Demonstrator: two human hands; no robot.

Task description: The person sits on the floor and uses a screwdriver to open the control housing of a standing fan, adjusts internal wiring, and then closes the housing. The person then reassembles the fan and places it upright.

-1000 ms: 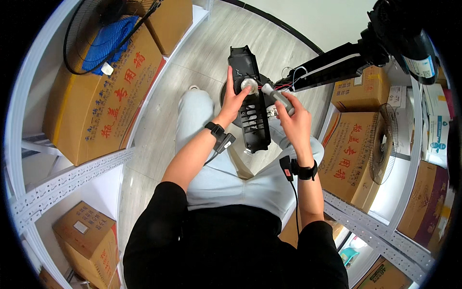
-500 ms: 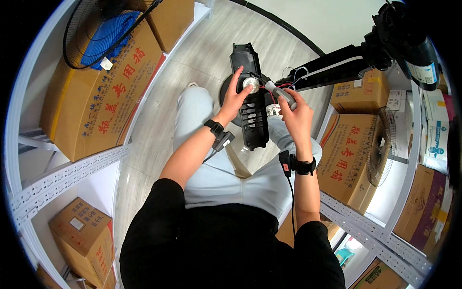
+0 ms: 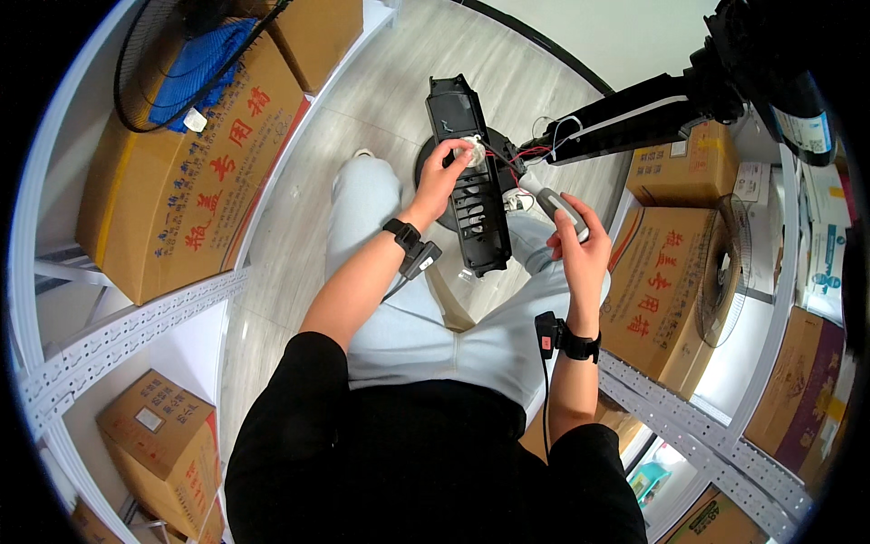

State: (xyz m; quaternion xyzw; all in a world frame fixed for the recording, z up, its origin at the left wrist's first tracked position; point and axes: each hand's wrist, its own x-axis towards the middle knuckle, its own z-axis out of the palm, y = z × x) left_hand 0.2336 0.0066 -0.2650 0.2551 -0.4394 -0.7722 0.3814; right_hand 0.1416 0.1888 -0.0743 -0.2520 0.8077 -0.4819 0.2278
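Observation:
A long black plastic housing (image 3: pixel 486 238) with slots stands out over the floor between my knees. My left hand (image 3: pixel 439 184) is closed, thumb and fingers pinching a round white part (image 3: pixel 474 150) set in the housing's middle. To the right, my right hand (image 3: pixel 583 238) grips the rear end of a screwdriver (image 3: pixel 555 203) with a thick grey and white handle. Its dark shaft slants up-left toward the white part; whether the tip touches it I cannot tell. Thin red wires (image 3: pixel 536 150) run from the housing toward a black stand (image 3: pixel 625 122).
A round black base (image 3: pixel 424 174) shows behind the housing. Shelves on both sides hold cardboard boxes (image 3: pixel 195 195). Wire fan guards sit at the upper left (image 3: pixel 127 82) and on the right (image 3: pixel 722 272). A dark cylinder (image 3: pixel 770 82) juts in at the upper right.
My right hand has moved down and right, taking the screwdriver with it. The housing has tilted slightly, and my left fingers have closed in on the white part.

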